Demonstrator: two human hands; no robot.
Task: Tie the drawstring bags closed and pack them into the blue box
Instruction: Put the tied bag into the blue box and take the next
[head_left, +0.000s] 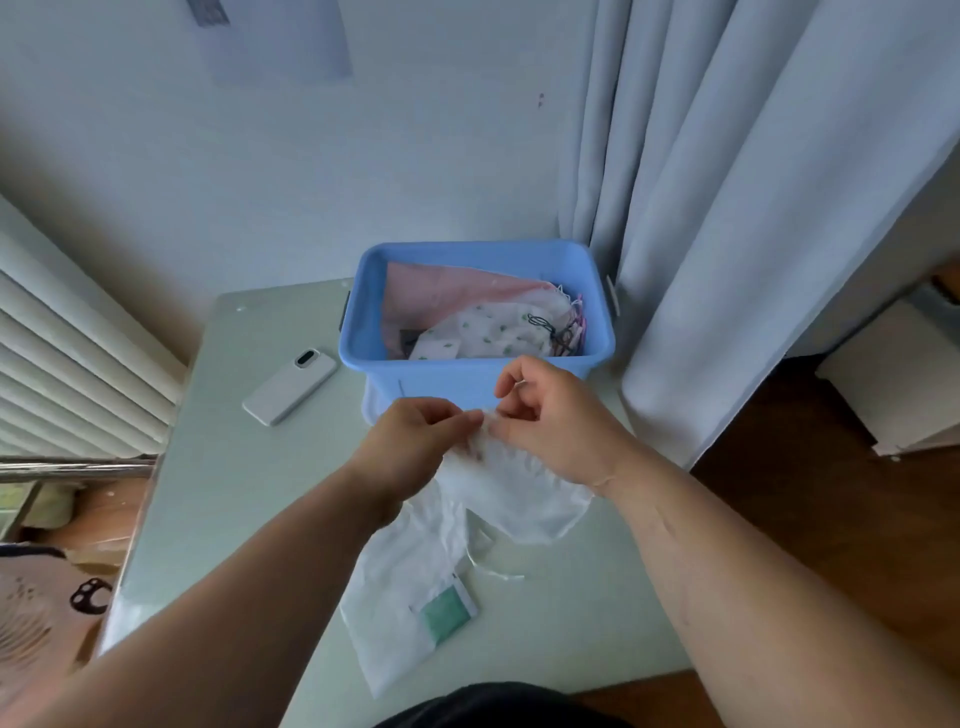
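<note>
Pale grey-green tabletop (223, 467) beside curtain. Left hand (410, 441) and right hand (550, 415) both pinch gathered mouth of white fabric drawstring bag (524, 493), lifted for knotting, before blue plastic box (467, 374) holding packed bags.

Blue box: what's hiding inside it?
Inside the blue box lie a pink bag and a white bag with little green prints, with dark and pink strings at the right. Whatever lies beneath them is covered, and the near wall hides the bottom.

Lit by soft, cool, even daylight, with faint shadows on the table (234, 493). Bends strongly toward the edges; looks slightly soft overall, blurrier in the corners.
</note>
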